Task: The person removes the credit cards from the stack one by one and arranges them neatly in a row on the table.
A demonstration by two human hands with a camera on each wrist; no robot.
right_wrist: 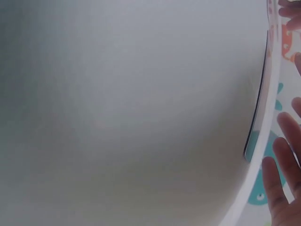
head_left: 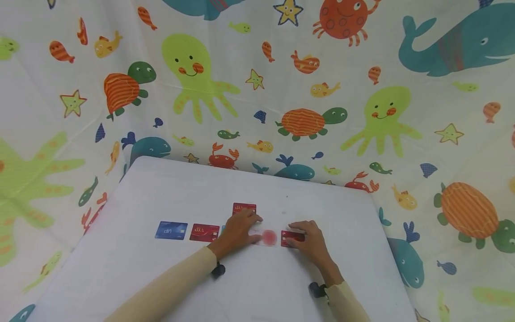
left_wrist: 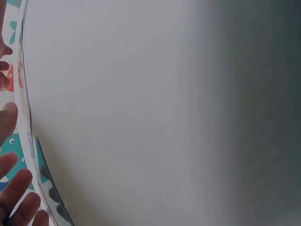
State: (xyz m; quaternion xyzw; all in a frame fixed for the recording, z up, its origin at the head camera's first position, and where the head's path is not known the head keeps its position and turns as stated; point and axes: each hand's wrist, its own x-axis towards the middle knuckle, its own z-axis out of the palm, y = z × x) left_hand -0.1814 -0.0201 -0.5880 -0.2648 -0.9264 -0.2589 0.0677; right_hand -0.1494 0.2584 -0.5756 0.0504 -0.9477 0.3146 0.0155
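My left hand (head_left: 238, 229) lies over the row of cards, thumb and fingers spread apart beside a pale card with a pink circle (head_left: 269, 238). A light blue card (head_left: 223, 229) is mostly hidden under that hand. Above it, a red card (head_left: 244, 206) has its lower part covered by the fingers. My right hand (head_left: 313, 240) is at the row's right end, with thumb and fingers spread over another red card (head_left: 286, 239). Relaxed fingers (left_wrist: 18, 188) show in the left wrist view, and extended fingers (right_wrist: 284, 155) in the right wrist view.
Further left in the row lie a blue card (head_left: 171, 230) and a red "VIP" card (head_left: 204, 232), both flat on the white table (head_left: 181, 188). A curtain (head_left: 241, 98) printed with sea animals hangs behind and around the table.
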